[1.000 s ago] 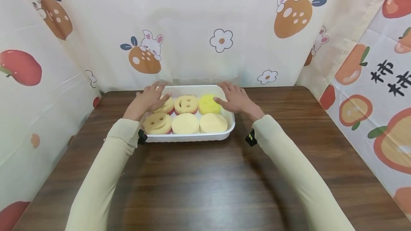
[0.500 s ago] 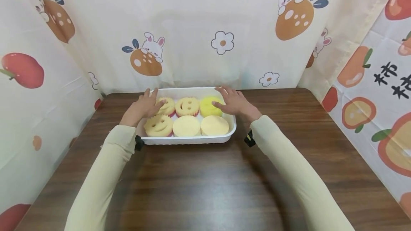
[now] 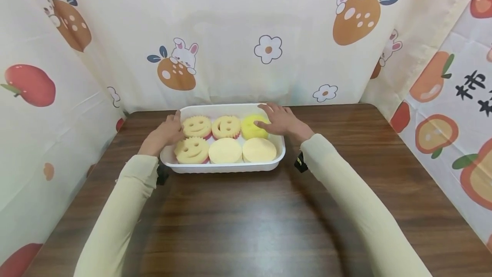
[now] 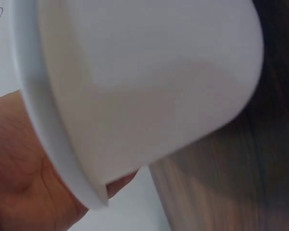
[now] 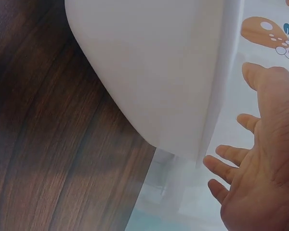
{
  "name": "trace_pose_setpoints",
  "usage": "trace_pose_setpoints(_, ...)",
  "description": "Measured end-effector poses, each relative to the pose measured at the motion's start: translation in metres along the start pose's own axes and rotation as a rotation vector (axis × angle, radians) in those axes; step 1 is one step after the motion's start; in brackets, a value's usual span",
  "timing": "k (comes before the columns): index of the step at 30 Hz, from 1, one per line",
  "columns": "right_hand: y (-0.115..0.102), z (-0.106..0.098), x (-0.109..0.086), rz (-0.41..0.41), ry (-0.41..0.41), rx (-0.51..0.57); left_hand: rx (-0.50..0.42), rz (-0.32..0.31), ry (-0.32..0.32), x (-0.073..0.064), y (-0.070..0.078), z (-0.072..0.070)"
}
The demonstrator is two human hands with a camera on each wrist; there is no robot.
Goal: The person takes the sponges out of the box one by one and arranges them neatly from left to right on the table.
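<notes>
A white tray (image 3: 226, 168) holds round sponges in two rows. Three cream ones are cut with smiling faces, such as the front-left smiley sponge (image 3: 191, 150); two plain round sponges (image 3: 259, 150) lie to its right. A bright yellow sponge (image 3: 254, 126) is at the back right. My left hand (image 3: 163, 134) lies at the tray's left rim; in the left wrist view the rim hides part of this hand (image 4: 33, 178). My right hand (image 3: 283, 123) hovers over the back-right corner, fingers spread; the right wrist view shows it (image 5: 269, 159) apart from the rim.
The tray stands near the back edge of a dark wooden table (image 3: 226, 217). Printed curtains rise close behind the table (image 3: 230, 46) and at both sides. Black bands (image 3: 301, 163) sit at the wrists.
My left hand has moved left, from over the back-left sponge to the tray's left rim, uncovering that smiley sponge. My right hand has stayed near the right corner. The view shifts slightly.
</notes>
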State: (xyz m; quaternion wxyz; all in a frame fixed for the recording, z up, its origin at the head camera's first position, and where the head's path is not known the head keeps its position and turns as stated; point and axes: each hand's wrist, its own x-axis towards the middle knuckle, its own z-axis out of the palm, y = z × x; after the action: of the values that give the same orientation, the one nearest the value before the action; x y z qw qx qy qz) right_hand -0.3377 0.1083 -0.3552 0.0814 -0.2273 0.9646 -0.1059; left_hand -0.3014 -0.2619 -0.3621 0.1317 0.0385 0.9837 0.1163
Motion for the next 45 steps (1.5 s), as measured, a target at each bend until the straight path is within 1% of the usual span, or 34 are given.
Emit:
trace_pose_setpoints(4, 0.001, 0.0, 0.003, -0.005, -0.003, -0.002, -0.015, -0.038, -0.02, -0.003, -0.007, 0.002)
trace_pose_setpoints(7, 0.001, 0.001, 0.006, -0.011, -0.01, 0.009, 0.013, -0.037, -0.008, -0.004, -0.014, 0.006)
trace_pose_setpoints(8, 0.001, 0.001, 0.006, -0.011, -0.014, 0.015, 0.011, -0.045, -0.009, -0.004, -0.016, 0.008)
trace_pose_setpoints(11, -0.001, 0.004, 0.007, -0.016, -0.027, 0.026, 0.012, -0.042, -0.001, -0.003, -0.021, 0.014)
trace_pose_setpoints(14, -0.001, 0.007, 0.009, -0.02, -0.037, 0.023, -0.007, -0.047, -0.006, -0.003, -0.024, 0.02)
trace_pose_setpoints(22, 0.0, 0.015, 0.015, -0.02, -0.07, -0.007, -0.016, -0.047, 0.021, -0.005, -0.02, 0.028)
trace_pose_setpoints(26, 0.001, 0.015, 0.016, -0.011, -0.091, -0.012, -0.016, -0.065, 0.021, -0.002, -0.019, 0.029)
trace_pose_setpoints(28, 0.002, 0.014, 0.016, -0.014, -0.095, -0.011, -0.011, -0.084, 0.025, -0.001, -0.019, 0.029)
trace_pose_setpoints(35, 0.002, 0.016, 0.018, -0.022, -0.098, -0.01, 0.012, -0.112, 0.056, 0.002, -0.021, 0.03)
trace_pose_setpoints(41, 0.002, 0.018, 0.021, -0.023, -0.101, 0.002, 0.007, -0.124, 0.043, 0.003, -0.022, 0.03)
trace_pose_setpoints(45, 0.002, 0.021, 0.024, -0.016, -0.105, -0.017, -0.001, -0.125, 0.044, 0.004, -0.021, 0.032)
